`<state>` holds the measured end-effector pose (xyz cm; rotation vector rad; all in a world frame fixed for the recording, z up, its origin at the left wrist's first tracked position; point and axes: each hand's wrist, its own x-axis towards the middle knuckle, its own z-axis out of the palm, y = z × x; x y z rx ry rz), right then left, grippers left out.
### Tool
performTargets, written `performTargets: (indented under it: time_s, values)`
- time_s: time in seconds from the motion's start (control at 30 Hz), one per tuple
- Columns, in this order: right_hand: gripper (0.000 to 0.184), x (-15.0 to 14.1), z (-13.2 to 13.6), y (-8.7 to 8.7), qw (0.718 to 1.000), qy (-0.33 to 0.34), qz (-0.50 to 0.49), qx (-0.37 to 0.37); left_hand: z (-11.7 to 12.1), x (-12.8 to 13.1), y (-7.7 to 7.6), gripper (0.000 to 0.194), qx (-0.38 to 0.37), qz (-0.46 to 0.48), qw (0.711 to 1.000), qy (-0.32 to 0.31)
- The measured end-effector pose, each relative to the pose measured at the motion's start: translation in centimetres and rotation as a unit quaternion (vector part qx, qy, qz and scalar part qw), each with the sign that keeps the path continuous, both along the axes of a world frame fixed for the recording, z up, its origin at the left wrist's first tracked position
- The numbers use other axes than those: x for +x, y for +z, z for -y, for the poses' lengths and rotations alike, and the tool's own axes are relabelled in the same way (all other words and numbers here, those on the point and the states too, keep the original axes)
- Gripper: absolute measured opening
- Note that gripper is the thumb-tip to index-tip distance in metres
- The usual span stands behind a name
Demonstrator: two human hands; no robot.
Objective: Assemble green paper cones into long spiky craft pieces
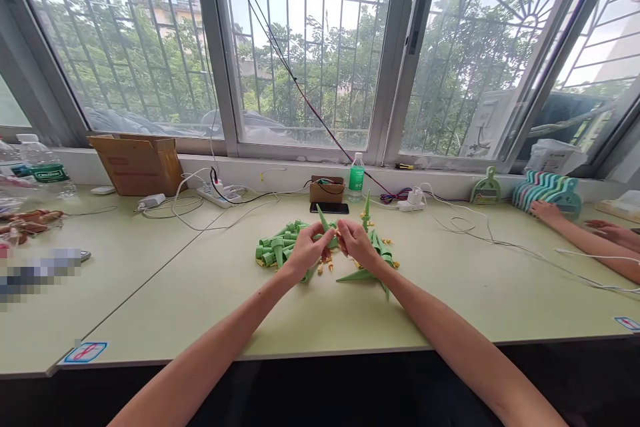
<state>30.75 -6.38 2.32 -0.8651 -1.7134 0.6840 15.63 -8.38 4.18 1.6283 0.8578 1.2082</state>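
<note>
My left hand (309, 248) is closed round a pale green pointed plastic cone (323, 217), its tip sticking up above the fingers. Close against it, my right hand (357, 244) pinches at the cone's lower end; what lies between its fingertips is mostly hidden. Beside the left hand lies a heap of green plastic cones (278, 248). To the right, under and beyond the right hand, are more green pointed pieces (354, 275), one standing upright (367, 210). Small yellow-orange pieces (331, 267) are scattered on the table between both hands.
Behind the pieces stand a small cardboard box (327, 190), a phone (329, 209) and a green-labelled bottle (357, 177). White cables (493, 239) cross the table's right side. Another person's hand (547, 212) touches a row of teal dustpan-like items (565, 197). A larger carton (137, 165) stands back left.
</note>
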Motion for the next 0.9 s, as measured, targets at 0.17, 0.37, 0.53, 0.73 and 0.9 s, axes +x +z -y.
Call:
performTargets:
  time_s: [0.17,0.37,0.53,0.73,0.9]
  values:
    - [0.040,0.05,0.53,0.31,0.999,0.016,0.025,0.018,-0.06,-0.21,0.40,0.038,-0.086,0.067,0.994,-0.016]
    - [0.037,0.17,0.84,0.49,0.998,0.017,0.059,0.026,-0.38,-0.33,0.15,0.039,-0.124,0.092,0.987,-0.047]
    - [0.037,0.21,0.76,0.44,0.998,0.016,0.058,0.027,-0.41,-0.33,0.12,0.040,-0.132,0.087,0.985,-0.063]
    - [0.037,0.14,0.86,0.55,0.995,0.005,0.090,0.031,-0.34,-0.37,0.23,0.039,-0.138,0.081,0.985,-0.062]
    - [0.037,0.16,0.92,0.54,0.994,0.002,0.095,0.049,-0.12,-0.39,0.46,0.040,-0.134,0.075,0.987,-0.056]
